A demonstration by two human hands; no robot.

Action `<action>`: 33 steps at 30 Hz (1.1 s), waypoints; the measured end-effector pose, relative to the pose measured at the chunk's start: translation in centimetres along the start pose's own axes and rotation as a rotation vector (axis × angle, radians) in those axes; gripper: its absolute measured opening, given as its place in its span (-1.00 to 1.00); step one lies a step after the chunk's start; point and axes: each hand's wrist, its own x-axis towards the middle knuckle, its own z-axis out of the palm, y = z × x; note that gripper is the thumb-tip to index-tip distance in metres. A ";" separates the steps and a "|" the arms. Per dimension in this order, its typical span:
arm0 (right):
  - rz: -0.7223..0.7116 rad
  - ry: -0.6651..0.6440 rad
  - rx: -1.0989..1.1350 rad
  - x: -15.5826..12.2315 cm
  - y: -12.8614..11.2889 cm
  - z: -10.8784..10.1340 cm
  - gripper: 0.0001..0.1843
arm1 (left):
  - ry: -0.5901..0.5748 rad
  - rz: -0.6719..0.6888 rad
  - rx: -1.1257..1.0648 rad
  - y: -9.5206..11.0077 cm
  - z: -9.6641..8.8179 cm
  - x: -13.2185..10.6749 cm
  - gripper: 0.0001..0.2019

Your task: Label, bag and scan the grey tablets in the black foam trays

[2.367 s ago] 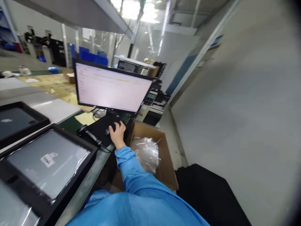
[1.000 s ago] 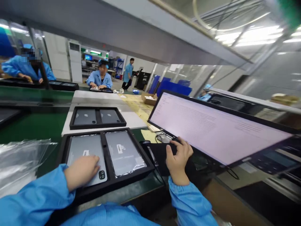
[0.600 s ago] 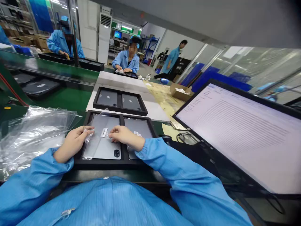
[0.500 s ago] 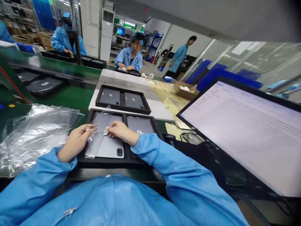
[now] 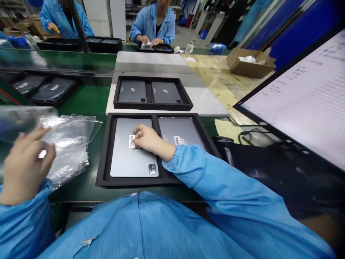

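Observation:
In the head view, my right hand (image 5: pixel 147 139) pinches a small white barcode label (image 5: pixel 132 141) above the back of a silver-grey tablet (image 5: pixel 132 163). That tablet lies camera side up in the left compartment of a black foam tray (image 5: pixel 104 176). A second tablet (image 5: pixel 179 127), with a barcode label on it, lies in the right compartment, partly hidden by my right sleeve. My left hand (image 5: pixel 27 162), blurred by motion, is at the far left with fingers apart. A blurred clear plastic film (image 5: pixel 24 120) is beside its fingertips, above a pile of clear plastic sleeves (image 5: pixel 72 144).
Behind stands another black tray (image 5: pixel 153 106) with two tablets on a white board (image 5: pixel 205 102). A monitor (image 5: pixel 302 93) tilts in at the right, near a cardboard box (image 5: pixel 250 66). Two co-workers in blue sit across the green bench (image 5: pixel 88 95); more trays lie left.
My left hand has moved left, away from the tablet, and the clear film is off the tablet's back. My right hand still pinches the label. The view has tilted down.

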 end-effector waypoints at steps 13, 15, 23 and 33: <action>-0.038 0.063 -0.173 -0.2 -0.8 -2.0 -0.78 | -0.219 0.641 0.104 11.6 2.3 1.4 -0.61; -0.081 0.155 -0.174 -0.2 -0.5 -3.3 -0.78 | -0.499 0.956 0.161 15.6 4.3 1.9 -0.69; -0.113 0.314 -0.130 -0.4 -0.4 -7.5 -0.71 | -0.532 1.393 0.259 21.1 12.3 4.9 -0.77; -0.094 0.433 -0.082 1.2 -0.2 -8.2 -0.77 | -0.432 1.359 -0.127 19.8 10.2 6.5 -0.65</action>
